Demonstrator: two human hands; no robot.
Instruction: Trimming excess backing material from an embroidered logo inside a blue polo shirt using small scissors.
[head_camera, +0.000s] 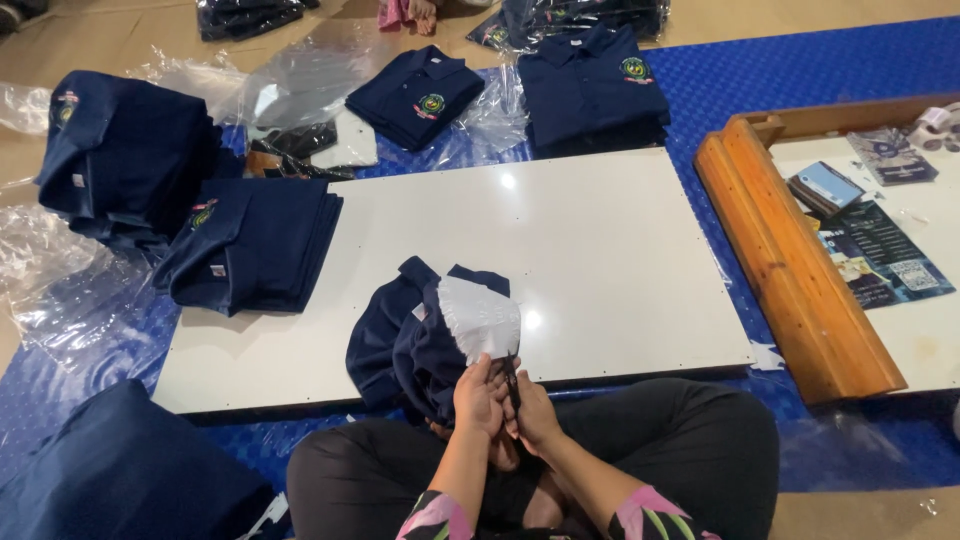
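Scissors (511, 383) pinched in your right hand (535, 412); left hand (480, 395) grips white backing patch (480, 318) inside navy polo shirt (405, 345). Keep patch taut, snip clear of fabric.

1. The white surface (600, 250) lies bare across its middle and right, open for a hand to pass.
2. A navy shirt stack (255, 255) blocks its left end.
3. A wooden beam (790, 270) walls off the right edge.
4. A crumpled navy shirt (405, 345) crowds the near edge.
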